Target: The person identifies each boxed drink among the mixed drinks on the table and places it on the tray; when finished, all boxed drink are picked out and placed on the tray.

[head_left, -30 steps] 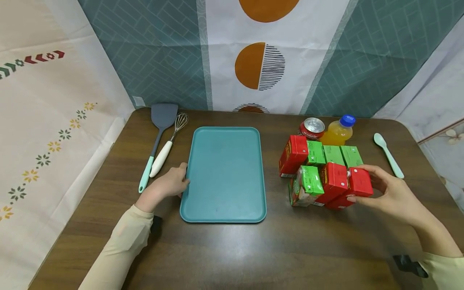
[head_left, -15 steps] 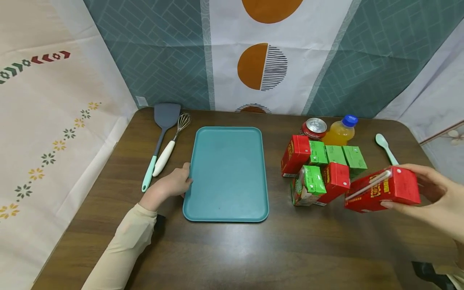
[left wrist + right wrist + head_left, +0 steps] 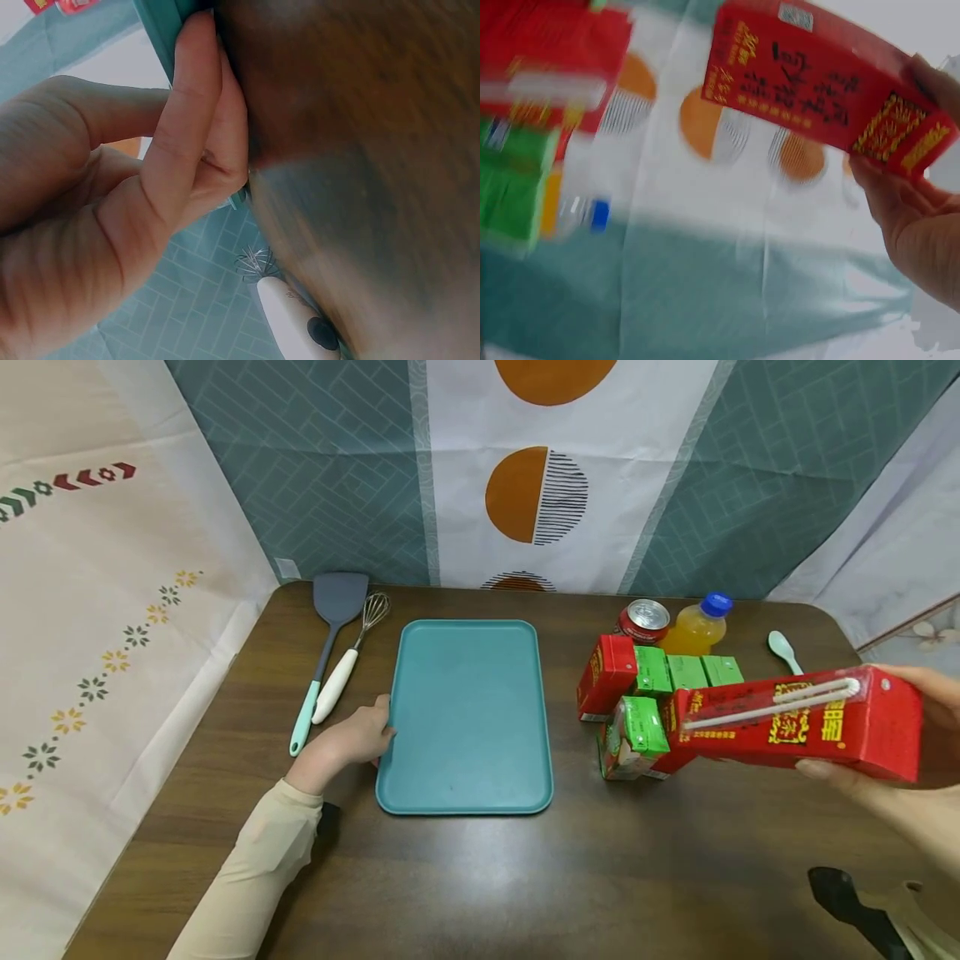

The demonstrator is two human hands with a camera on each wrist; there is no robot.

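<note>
My right hand (image 3: 911, 777), at the right edge of the head view, grips a red drink carton (image 3: 795, 718) by its end. The carton is tipped onto its side in the air, its white straw facing up. In the right wrist view, fingers and thumb pinch the same carton (image 3: 817, 82) from two sides. My left hand (image 3: 352, 735) holds the left rim of a teal tray (image 3: 472, 718) lying flat on the table. Up close in the left wrist view, curled fingers (image 3: 191, 112) meet the tray's edge (image 3: 156, 34). The tray bears nothing.
Left of the carton stand red cartons (image 3: 606, 672) and green cartons (image 3: 637, 731), with a can (image 3: 645, 620) and juice bottle (image 3: 696, 628) behind. A pale spoon (image 3: 782, 649) lies beyond. Left of the tray are a spatula (image 3: 327, 635) and a whisk (image 3: 341, 681).
My right hand has pulled the red carton out of the group, lifted it and tilted it onto its side, moving right. My left hand stays at the tray.
</note>
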